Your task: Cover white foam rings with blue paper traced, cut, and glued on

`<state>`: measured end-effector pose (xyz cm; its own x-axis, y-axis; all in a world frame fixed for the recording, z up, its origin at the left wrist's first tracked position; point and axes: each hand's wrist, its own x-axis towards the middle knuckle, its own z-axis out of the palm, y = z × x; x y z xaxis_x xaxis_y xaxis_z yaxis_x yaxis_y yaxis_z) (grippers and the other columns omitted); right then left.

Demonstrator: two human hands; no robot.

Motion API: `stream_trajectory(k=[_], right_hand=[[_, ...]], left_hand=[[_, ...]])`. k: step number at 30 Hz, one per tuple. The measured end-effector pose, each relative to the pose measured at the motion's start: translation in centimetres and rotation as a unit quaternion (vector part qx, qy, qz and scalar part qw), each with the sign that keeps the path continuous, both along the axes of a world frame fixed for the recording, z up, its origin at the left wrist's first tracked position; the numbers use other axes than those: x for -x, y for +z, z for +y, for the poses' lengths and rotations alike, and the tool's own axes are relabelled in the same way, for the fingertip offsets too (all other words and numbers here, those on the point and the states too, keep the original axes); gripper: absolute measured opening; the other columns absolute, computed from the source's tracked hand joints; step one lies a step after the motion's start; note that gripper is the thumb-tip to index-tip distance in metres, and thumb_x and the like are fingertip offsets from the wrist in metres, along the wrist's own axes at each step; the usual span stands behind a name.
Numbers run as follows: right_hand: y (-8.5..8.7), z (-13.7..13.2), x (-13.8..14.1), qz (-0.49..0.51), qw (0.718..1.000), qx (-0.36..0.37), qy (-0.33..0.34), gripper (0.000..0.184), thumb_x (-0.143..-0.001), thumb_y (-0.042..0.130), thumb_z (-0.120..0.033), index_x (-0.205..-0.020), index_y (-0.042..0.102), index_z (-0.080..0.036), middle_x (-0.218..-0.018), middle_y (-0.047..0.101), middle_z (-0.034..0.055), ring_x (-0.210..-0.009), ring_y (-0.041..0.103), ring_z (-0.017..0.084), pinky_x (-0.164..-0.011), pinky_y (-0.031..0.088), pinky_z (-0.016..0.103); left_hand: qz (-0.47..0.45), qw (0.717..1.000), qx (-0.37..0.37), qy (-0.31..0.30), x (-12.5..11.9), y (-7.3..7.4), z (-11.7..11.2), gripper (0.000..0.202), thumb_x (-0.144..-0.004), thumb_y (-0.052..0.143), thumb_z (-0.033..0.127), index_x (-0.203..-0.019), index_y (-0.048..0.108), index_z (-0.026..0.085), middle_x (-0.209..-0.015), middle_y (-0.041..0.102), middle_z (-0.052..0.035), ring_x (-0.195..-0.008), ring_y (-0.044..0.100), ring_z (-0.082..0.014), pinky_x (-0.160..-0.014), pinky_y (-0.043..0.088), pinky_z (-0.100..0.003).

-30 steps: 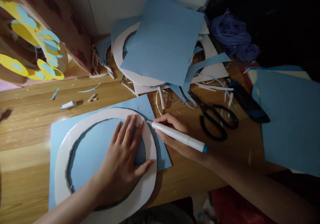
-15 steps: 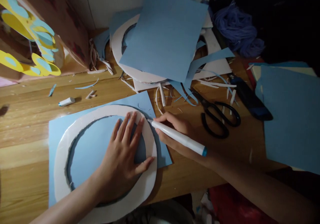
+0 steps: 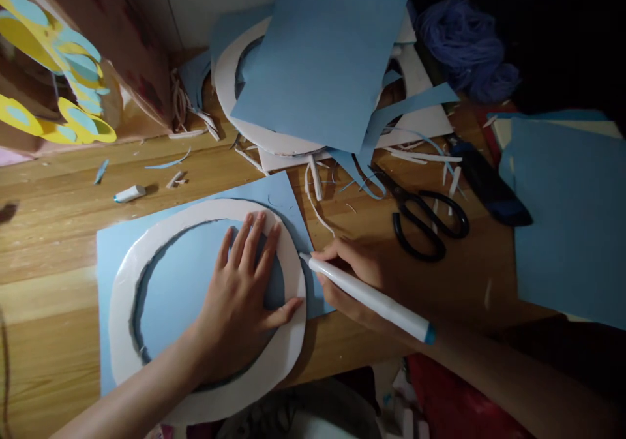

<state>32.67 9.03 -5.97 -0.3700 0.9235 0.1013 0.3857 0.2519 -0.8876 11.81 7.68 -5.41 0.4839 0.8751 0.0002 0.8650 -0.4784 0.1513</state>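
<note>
My left hand (image 3: 244, 282) lies with spread fingers across a white ring (image 3: 128, 276), pressing it onto a blue sheet of paper (image 3: 180, 295). In my right hand (image 3: 352, 272) is a white marker (image 3: 376, 303) with a blue end. Its tip meets the blue sheet at the ring's outer right edge. The marker's white cap (image 3: 130, 194) lies on the table beyond the sheet's upper left. Part of the ring is hidden under my left hand and forearm, and its lower edge overhangs the table's front edge.
Black-handled scissors (image 3: 423, 214) and a dark cutter-like tool (image 3: 493, 188) lie to the right. Behind are another blue sheet (image 3: 323, 67) over a second white ring (image 3: 225, 80), paper scraps and blue yarn (image 3: 462, 41). More blue sheets (image 3: 570, 224) sit at right, a flower-decorated box (image 3: 141, 67) at left.
My right hand has moved the marker down and slightly right along the ring's outer edge. My left hand stays on the ring, and the view has shifted slightly.
</note>
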Motion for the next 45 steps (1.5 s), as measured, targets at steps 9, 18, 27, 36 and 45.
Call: stream_trajectory(k=[9, 18, 27, 36, 45], right_hand=[[-0.7, -2.5, -0.4, 0.017, 0.999, -0.030, 0.013, 0.026, -0.072, 0.056, -0.009, -0.094, 0.052, -0.022, -0.076, 0.055, 0.0006, -0.068, 0.054, 0.016, -0.062, 0.047, 0.030], [-1.2, -3.0, 0.0, 0.004, 0.997, -0.082, -0.005, 0.033, -0.072, 0.056, -0.009, -0.101, 0.051, -0.025, -0.073, 0.056, 0.0010, -0.066, 0.054, 0.019, -0.062, 0.049, 0.035], [-0.1, -2.7, -0.1, -0.039, 0.998, -0.031, -0.026, 0.020, -0.077, 0.054, -0.013, -0.096, 0.054, -0.021, -0.080, 0.060, 0.0041, -0.076, 0.060, 0.020, -0.069, 0.050, 0.035], [-0.1, -3.0, -0.2, -0.019, 0.999, 0.009, -0.031, 0.021, -0.080, 0.054, -0.017, -0.100, 0.052, -0.024, -0.088, 0.061, 0.0037, -0.082, 0.061, 0.019, -0.072, 0.051, 0.034], [-1.1, -3.1, -0.5, 0.020, 0.998, 0.045, -0.043, 0.026, -0.081, 0.057, -0.021, -0.106, 0.050, -0.025, -0.097, 0.060, 0.0048, -0.089, 0.062, 0.021, -0.079, 0.053, 0.036]], left_hand=[[-0.003, 1.000, -0.004, 0.002, 0.0, 0.0, 0.0, 0.092, -0.079, 0.048, 0.065, -0.144, 0.024, 0.005, -0.150, 0.023, -0.0247, -0.141, 0.016, -0.0359, -0.112, 0.020, -0.054], [-0.001, 1.000, -0.008, 0.000, 0.0, -0.1, 0.1, 0.091, -0.079, 0.046, 0.066, -0.144, 0.024, 0.006, -0.150, 0.024, -0.0245, -0.141, 0.015, -0.0349, -0.112, 0.018, -0.053], [-0.015, 1.000, 0.008, 0.002, -0.1, -0.2, -0.1, 0.094, -0.078, 0.046, 0.066, -0.146, 0.019, 0.007, -0.152, 0.018, -0.0237, -0.142, 0.012, -0.0358, -0.113, 0.015, -0.054], [-0.021, 1.000, 0.013, 0.007, -0.1, -0.1, -0.1, 0.094, -0.079, 0.046, 0.067, -0.146, 0.017, 0.007, -0.152, 0.018, -0.0236, -0.142, 0.011, -0.0347, -0.112, 0.015, -0.054], [-0.019, 1.000, 0.019, 0.008, -0.1, -0.1, -0.1, 0.092, -0.081, 0.045, 0.065, -0.146, 0.015, 0.008, -0.153, 0.016, -0.0229, -0.142, 0.009, -0.0351, -0.113, 0.015, -0.055]])
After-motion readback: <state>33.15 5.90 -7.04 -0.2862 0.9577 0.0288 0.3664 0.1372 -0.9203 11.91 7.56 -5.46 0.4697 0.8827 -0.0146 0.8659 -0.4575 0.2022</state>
